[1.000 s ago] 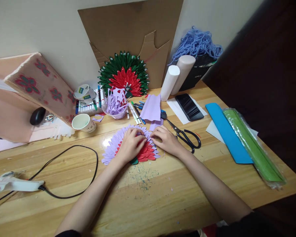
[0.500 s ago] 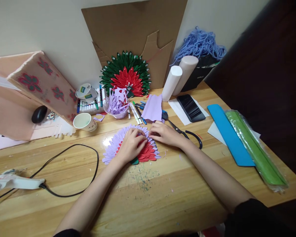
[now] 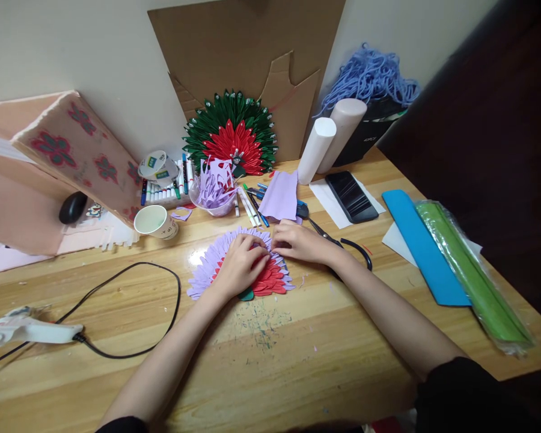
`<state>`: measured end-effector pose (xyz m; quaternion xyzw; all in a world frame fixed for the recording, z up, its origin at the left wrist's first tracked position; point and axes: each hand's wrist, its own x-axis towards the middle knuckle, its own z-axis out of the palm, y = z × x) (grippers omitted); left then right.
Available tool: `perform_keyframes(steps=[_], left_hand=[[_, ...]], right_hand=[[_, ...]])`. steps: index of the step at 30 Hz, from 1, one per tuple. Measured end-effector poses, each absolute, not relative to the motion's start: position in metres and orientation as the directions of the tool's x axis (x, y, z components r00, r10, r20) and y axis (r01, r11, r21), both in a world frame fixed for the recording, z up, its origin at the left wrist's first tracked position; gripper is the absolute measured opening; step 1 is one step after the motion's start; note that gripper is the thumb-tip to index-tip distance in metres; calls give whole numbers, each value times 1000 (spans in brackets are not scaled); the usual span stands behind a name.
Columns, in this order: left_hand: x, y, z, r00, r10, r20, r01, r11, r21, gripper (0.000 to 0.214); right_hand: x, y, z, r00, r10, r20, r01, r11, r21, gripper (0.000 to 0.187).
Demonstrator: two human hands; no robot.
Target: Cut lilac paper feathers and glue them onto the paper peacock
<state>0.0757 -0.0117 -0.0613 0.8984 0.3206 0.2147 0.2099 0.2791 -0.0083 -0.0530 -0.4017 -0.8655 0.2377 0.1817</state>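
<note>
A flat paper flower (image 3: 210, 264) with lilac outer petals and red inner petals lies on the wooden table (image 3: 270, 349). My left hand (image 3: 240, 264) rests on its middle, fingers curled down onto the red petals. My right hand (image 3: 300, 242) sits at the flower's upper right edge, fingertips pinched against a lilac petal beside my left fingers. What the fingertips hold is hidden.
Black scissors (image 3: 347, 245) lie right of my right hand. Behind are a lilac sheet (image 3: 282, 195), a bowl of lilac scraps (image 3: 213, 192), markers (image 3: 165, 192), a paper cup (image 3: 154, 222), a phone (image 3: 350, 195) and a finished green-red flower (image 3: 232, 135). A glue gun (image 3: 24, 329) with black cable (image 3: 130, 300) lies left; blue and green rolls (image 3: 451, 252) lie right.
My right hand has slid left and a little up to the flower's edge, meeting my left fingers. My left hand has stayed on the flower. The view has shifted slightly.
</note>
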Motion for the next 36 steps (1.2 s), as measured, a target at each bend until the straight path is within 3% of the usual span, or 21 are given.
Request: perform_keyframes(steps=[9, 24, 36], left_hand=[[76, -11, -62, 700, 666, 257, 483, -707, 517, 14], [76, -11, -61, 714, 659, 239, 481, -709, 516, 15], [77, -12, -61, 676, 699, 233, 513, -673, 532, 16]], right_hand=[[275, -7, -52, -640, 762, 95, 615, 583, -531, 10], [269, -12, -50, -546, 834, 78, 670, 491, -557, 9], [290, -29, -55, -458, 875, 156, 643, 447, -622, 6]])
